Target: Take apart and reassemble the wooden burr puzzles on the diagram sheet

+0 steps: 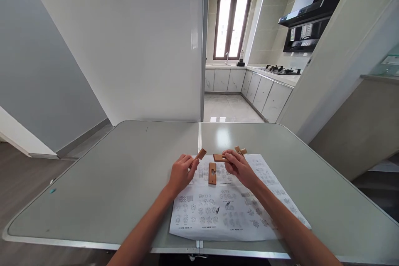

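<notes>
My left hand (pixel 183 170) is closed on a brown wooden piece (pixel 202 153), whose far end sticks out up and to the right. Between the fingers of my right hand (pixel 238 165) is another flat wooden piece (pixel 219 158), pointing left, with part of a cut-out showing. Below and between the hands, a wooden piece with a notched slot (pixel 212 178) lies upright on the printed sheet (pixel 215 230). Just behind my right hand, several small wooden pieces (pixel 241 150) sit crossed together, partly hidden by the hand.
The sheet, covered in line diagrams, lies on a grey folding table (pixel 109 191) with a metal edge and a centre seam (pixel 200 137). A small blue-green bit (pixel 52 190) is at the far left. Beyond stand a white wall (pixel 149 58) and a kitchen with white cabinets (pixel 222 80).
</notes>
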Tool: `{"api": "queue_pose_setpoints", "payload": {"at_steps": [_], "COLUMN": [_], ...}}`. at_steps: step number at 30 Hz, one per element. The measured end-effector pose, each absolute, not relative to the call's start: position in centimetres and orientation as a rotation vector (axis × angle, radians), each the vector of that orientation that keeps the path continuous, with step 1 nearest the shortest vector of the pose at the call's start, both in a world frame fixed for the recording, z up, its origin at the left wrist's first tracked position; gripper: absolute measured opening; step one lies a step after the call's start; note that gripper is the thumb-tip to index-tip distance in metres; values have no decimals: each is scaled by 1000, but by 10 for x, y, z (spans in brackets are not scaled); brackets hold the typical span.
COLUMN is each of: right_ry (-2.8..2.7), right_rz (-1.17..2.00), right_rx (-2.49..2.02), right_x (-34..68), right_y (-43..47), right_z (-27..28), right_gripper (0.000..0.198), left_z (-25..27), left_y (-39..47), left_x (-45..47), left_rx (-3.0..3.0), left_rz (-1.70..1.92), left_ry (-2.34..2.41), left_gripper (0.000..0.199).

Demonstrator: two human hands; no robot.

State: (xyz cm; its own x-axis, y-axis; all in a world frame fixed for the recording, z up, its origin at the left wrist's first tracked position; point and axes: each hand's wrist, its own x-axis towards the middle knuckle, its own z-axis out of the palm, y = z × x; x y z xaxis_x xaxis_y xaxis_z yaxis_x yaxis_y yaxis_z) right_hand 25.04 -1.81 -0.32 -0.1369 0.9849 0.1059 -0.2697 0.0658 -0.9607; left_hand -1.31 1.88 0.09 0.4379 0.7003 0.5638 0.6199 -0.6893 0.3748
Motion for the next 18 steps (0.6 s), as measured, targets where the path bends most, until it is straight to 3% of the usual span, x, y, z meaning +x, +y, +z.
{"api": "queue_pose_setpoints", "payload": {"at_steps": [8, 18], "right_ry": [-1577, -1761], "right_rz": [899, 483], "right_rx": [-1294, -1560], "right_x": [249, 239], "right_y": [-8, -10], "right_z": [-18, -32], "right_gripper": [63, 41], "left_z": [-10, -13], "left_y": [6, 3], "left_x": [3, 5], "left_rx": [2534, 2670], "left_rz": [973, 862], "left_ry": [1232, 1258], "left_gripper": [48, 38]}}
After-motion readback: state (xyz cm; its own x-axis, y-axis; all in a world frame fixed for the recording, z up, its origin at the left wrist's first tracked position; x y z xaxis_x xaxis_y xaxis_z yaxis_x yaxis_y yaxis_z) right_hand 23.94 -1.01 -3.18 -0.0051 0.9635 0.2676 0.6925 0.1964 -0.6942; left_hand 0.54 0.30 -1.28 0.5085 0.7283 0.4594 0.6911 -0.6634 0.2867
